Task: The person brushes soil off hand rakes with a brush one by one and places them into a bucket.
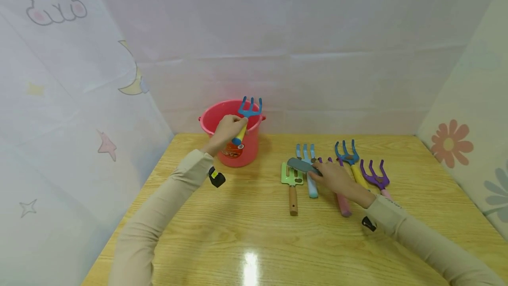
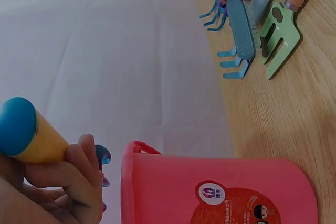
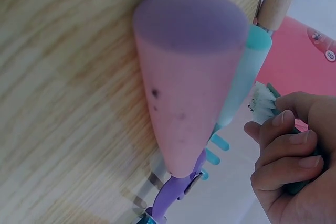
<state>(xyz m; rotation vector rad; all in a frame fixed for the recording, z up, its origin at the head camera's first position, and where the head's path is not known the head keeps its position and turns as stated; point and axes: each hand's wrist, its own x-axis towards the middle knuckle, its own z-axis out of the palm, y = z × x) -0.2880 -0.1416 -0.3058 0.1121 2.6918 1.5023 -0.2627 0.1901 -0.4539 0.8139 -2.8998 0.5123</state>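
Observation:
Over the rim of a pink bucket [image 1: 248,151], my left hand [image 1: 228,130] grips a small hand rake by its yellow handle [image 2: 44,135]; the blue prongs [image 1: 250,111] point up. My right hand [image 1: 337,182] holds a grey-green scrub brush [image 1: 301,165], whose white bristles [image 3: 261,103] show in the right wrist view. Brush and hand are above a light blue rake [image 1: 312,186], a green garden fork [image 1: 293,180] with a wooden handle, and a purple rake with a pink handle [image 1: 344,206]. Brown smudges mark several tool heads.
To the right lie a blue rake with a yellow handle [image 1: 359,178] and another purple rake [image 1: 375,178]. The wooden table [image 1: 222,242] meets patterned cloth walls [image 1: 337,78] at the back and sides.

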